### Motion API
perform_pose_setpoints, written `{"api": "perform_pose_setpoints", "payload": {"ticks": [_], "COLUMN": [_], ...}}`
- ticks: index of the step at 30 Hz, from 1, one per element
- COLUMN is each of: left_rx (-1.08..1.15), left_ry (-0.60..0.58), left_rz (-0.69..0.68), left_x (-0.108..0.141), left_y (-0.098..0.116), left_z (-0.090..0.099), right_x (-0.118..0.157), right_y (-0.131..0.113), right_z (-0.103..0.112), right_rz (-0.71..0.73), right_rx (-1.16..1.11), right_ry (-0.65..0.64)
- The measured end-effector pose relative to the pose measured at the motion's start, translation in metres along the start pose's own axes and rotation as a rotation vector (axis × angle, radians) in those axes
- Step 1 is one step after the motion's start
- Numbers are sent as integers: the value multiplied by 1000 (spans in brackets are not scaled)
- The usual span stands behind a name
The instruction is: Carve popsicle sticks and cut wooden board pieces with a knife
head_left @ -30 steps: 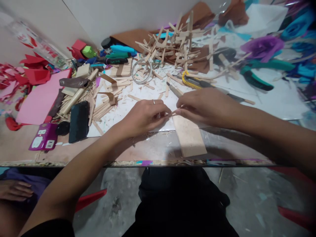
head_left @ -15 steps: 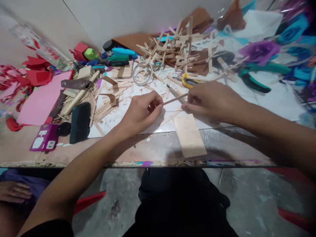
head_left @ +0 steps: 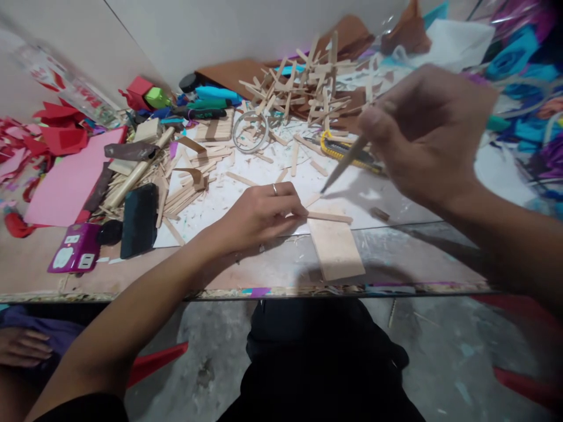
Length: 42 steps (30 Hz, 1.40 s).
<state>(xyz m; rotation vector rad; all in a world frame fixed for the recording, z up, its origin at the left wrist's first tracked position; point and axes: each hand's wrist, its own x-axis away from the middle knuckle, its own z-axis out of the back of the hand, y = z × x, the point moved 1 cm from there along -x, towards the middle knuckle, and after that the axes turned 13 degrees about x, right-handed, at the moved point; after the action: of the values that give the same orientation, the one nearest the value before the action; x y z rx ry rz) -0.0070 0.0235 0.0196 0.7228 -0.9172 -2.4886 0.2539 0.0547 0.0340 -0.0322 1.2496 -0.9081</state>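
Note:
My left hand (head_left: pixel 272 212), with a ring on one finger, pinches the left end of a popsicle stick (head_left: pixel 329 217). The stick lies across the top of a pale flat wooden piece (head_left: pixel 338 249) near the table's front edge. Raised over the table on the right, my right hand (head_left: pixel 433 138) grips a slim, grey-brown pointed tool (head_left: pixel 345 166); blur hides its exact kind. Its dark tip points down just above the stick. A yellow-and-black box cutter (head_left: pixel 347 153) lies behind the tool, partly hidden. Short cut sticks lie on the white paper (head_left: pixel 272 170) around them.
A heap of glued sticks (head_left: pixel 303 88) and a tape roll (head_left: pixel 250 132) stand at the back. To the left are a dark phone (head_left: pixel 139 220), a purple box (head_left: pixel 74 249) and pink paper (head_left: pixel 73 176). Another person's hand (head_left: pixel 24 346) rests at lower left.
My right hand has let go of the stick, risen, and taken up the pointed tool. My left hand has come down slightly, bringing the stick onto the wooden piece.

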Motion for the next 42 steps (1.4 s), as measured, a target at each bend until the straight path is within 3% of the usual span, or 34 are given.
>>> {"api": "perform_pose_setpoints", "payload": {"ticks": [2,5,9,16,22,32,39,42], "left_rx": [34,64,67,31,-2,-34,-150,-160], "left_ry": [-31,-57,-85,-63,-28,-24,151,174], "left_rz": [15,22,39,45,38,-6,37,41], "left_x": [1,0,0,2,1,1,1,-1], "left_y": [1,2,3,-1,-1,-3,-8,-8], "left_z": [0,1,2,1,1,1,-2,-7], "right_x": [0,4,13,16,17,22,19,20], "right_y": [-7,-21,-32,-26,-29,-24,-32,-31], "right_z": [-1,0,0,1,2,-3,3,3], "right_rz": [53,92,172,291,298,256,319,325], "right_rx": [-17,-55,-123,-98,-172,-165,-150,-135], "right_ry": [124,171,30,-247,-146,-360,-419,-430]}}
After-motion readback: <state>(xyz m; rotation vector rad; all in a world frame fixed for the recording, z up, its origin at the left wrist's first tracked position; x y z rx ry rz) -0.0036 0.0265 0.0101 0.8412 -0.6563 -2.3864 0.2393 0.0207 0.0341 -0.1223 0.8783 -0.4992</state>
